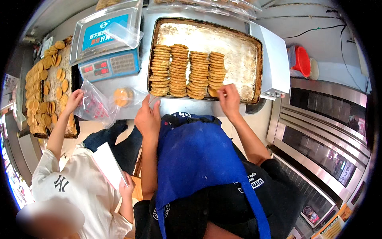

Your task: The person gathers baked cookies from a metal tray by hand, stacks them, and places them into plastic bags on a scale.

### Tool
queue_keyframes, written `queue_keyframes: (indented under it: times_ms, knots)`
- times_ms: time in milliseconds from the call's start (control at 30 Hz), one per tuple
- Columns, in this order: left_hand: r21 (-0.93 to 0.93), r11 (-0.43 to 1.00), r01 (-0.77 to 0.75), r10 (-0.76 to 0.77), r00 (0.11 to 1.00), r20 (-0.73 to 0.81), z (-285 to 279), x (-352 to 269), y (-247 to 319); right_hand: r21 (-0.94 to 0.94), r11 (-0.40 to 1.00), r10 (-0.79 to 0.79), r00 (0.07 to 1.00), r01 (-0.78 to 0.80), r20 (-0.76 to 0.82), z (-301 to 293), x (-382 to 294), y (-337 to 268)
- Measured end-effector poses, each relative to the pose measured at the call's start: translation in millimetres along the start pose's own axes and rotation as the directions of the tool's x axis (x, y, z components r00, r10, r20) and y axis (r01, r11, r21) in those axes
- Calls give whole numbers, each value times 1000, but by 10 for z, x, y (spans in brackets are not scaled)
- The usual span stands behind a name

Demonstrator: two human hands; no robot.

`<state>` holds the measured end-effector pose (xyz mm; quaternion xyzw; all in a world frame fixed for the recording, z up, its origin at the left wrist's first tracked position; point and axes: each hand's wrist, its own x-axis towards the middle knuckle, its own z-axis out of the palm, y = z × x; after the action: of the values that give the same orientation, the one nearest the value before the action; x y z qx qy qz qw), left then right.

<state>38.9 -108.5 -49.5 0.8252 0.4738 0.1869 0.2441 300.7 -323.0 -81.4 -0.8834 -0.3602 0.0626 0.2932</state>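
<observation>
A dark-rimmed metal baking tray (238, 59) lies before me with four rows of overlapping round cookies (179, 71). My right hand (230, 100) is at the near end of the rightmost row, its fingertips pinching the edge of a tilted cookie (212, 92). Left of the tray, a clear plastic bag (135, 97) holds round cookies (121, 97) on the metal table. At its right end is my left hand (148, 121), index finger and thumb raised apart. A thin reddish line shows between them; whether they grip the bag's film is unclear.
A digital scale (109, 65) with a steel pan (135, 18) stands left. Beyond it is another cookie tray (74, 119). A co-worker's hand (74, 100) holds a printed plastic bag (95, 107); the other holds a white sheet (109, 164). A white appliance (268, 59) borders my tray; deck ovens (322, 128) stand right.
</observation>
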Motion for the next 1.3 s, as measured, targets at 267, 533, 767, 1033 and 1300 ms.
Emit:
queue_keyframes:
  times_ms: [267, 533, 767, 1033, 1300]
  knots:
    - [-65, 995, 71, -79, 987, -140, -71, 11, 185, 146, 980, 125, 988, -138, 93, 213, 177, 214]
    - [-269, 951, 152, -224, 938, -264, -47, -240, 143, 107, 991, 79, 997, -80, 8, 417, 241, 200]
    - [-290, 920, 265, -343, 901, -266, -150, -348, 20, 301, 932, 181, 979, -201, 93, 457, 214, 513]
    - [-374, 902, 218, -342, 888, -308, 30, -478, -62, 224, 762, 578, 794, -608, 189, 673, 474, 710]
    - [-353, 922, 162, -272, 918, -287, -25, -392, -23, 314, 492, 728, 581, -812, 364, 569, 591, 504]
